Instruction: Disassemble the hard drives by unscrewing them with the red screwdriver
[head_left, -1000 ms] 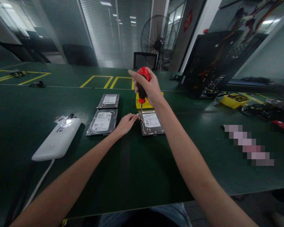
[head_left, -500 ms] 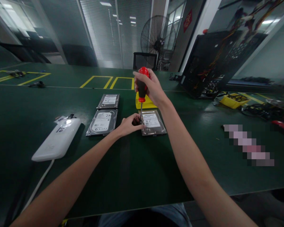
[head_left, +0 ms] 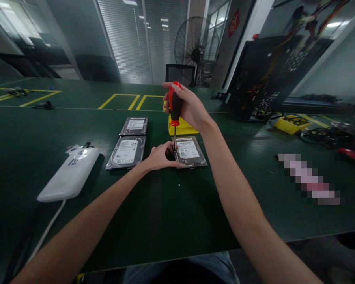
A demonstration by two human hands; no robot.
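Observation:
My right hand (head_left: 186,103) is wrapped round the red and black handle of a screwdriver (head_left: 174,108), which stands almost upright. Its tip reaches the left edge of a hard drive (head_left: 189,153) lying label up on the green table. At that same edge my left hand (head_left: 162,156) grips the drive, thumb along the near corner and fingers curled by the screwdriver's shaft. The fingertips are partly hidden. A tiny bright piece (head_left: 179,185), too small to name, lies in front of the drive. Just behind the drive is a yellow tray (head_left: 183,127), partly covered by my right hand.
Left of my hands lie two more hard drives, a near one (head_left: 126,152) and a far one (head_left: 135,125). A white device (head_left: 71,173) with a cable rests farther left. To the right are a blurred-out pink object (head_left: 307,179), a yellow bin (head_left: 290,124) and an open computer case (head_left: 254,79).
The screwdriver's handle has turned in my right hand and tilts slightly more left. A tiny bright piece now shows on the table before the drive. My left hand stays at the drive's edge.

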